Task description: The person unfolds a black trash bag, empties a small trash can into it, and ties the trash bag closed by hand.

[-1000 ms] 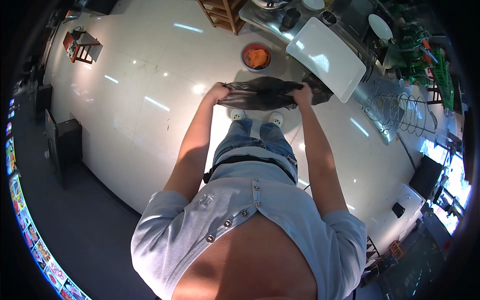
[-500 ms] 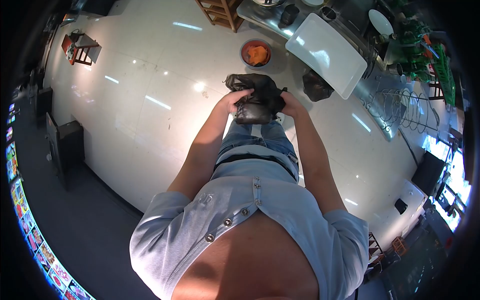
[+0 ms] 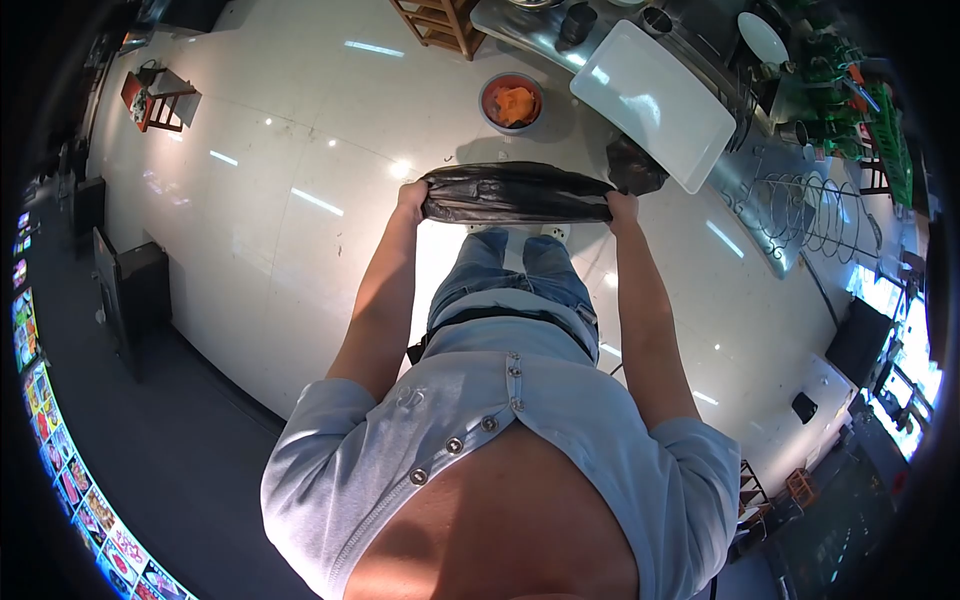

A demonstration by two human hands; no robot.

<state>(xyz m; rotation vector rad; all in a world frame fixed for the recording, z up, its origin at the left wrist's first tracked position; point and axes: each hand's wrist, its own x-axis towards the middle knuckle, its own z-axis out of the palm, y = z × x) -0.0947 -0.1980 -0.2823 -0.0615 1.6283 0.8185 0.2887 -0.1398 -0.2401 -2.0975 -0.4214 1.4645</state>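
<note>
A black plastic bag [image 3: 515,193] is stretched wide between my two hands, above the floor and in front of my feet. My left hand [image 3: 411,199] grips its left end with closed fingers. At the other end, my right hand [image 3: 622,206] is closed on the bag's edge. The plastic looks creased and pulled nearly straight across. Beyond it on the floor sits a round basin [image 3: 541,104] with orange cloth-like material [image 3: 514,104] inside. A second dark bag [image 3: 633,167] lies near my right hand, partly under the white tray.
A large white tray [image 3: 655,105] juts out from the metal counter [image 3: 535,30]. A wooden stool [image 3: 440,25] stands at the counter's end. To the right are a curled wire rack [image 3: 815,215] and green bottles [image 3: 830,90]. A dark cabinet [image 3: 135,300] is at left.
My hands have moved apart, left hand to the left and right hand to the right. The bag went from a bunched bundle to a wide, stretched band.
</note>
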